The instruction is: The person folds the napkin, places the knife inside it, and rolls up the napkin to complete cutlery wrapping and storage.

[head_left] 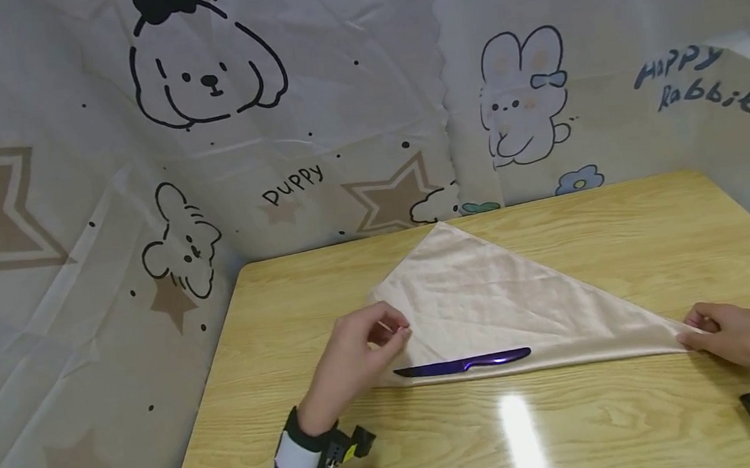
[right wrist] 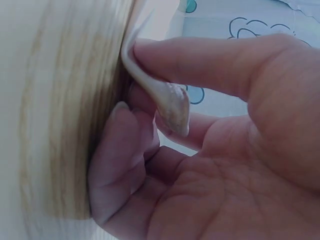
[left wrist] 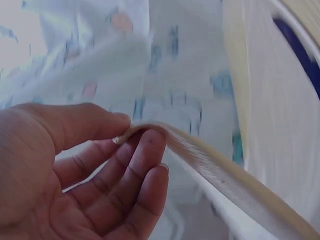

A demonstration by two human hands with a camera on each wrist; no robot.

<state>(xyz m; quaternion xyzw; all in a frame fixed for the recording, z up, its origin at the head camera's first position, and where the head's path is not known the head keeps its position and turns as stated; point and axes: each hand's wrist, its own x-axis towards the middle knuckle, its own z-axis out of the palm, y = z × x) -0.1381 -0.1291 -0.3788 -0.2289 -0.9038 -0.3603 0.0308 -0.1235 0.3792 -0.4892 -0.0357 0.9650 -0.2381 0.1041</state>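
Note:
A cream satin napkin (head_left: pixel 491 298) lies on the table as a folded triangle, its peak pointing to the far edge. Along its front fold rests a shiny purple table knife (head_left: pixel 464 364), blade to the left. My left hand (head_left: pixel 353 354) pinches the napkin's left end between thumb and fingers; in the left wrist view the raised cloth edge (left wrist: pixel 210 165) runs down from the fingertips. At the opposite end, my right hand (head_left: pixel 736 337) grips the narrow right corner close to the tabletop. The right wrist view shows that corner's tip (right wrist: pixel 175 110) poking out between thumb and fingers.
Beneath everything is a light wood-grain table (head_left: pixel 608 423), with a bright reflection near its front. A pale cloth backdrop (head_left: pixel 358 75) with cartoon animals and stars stands behind and to the left. Both wrists carry strapped-on cameras.

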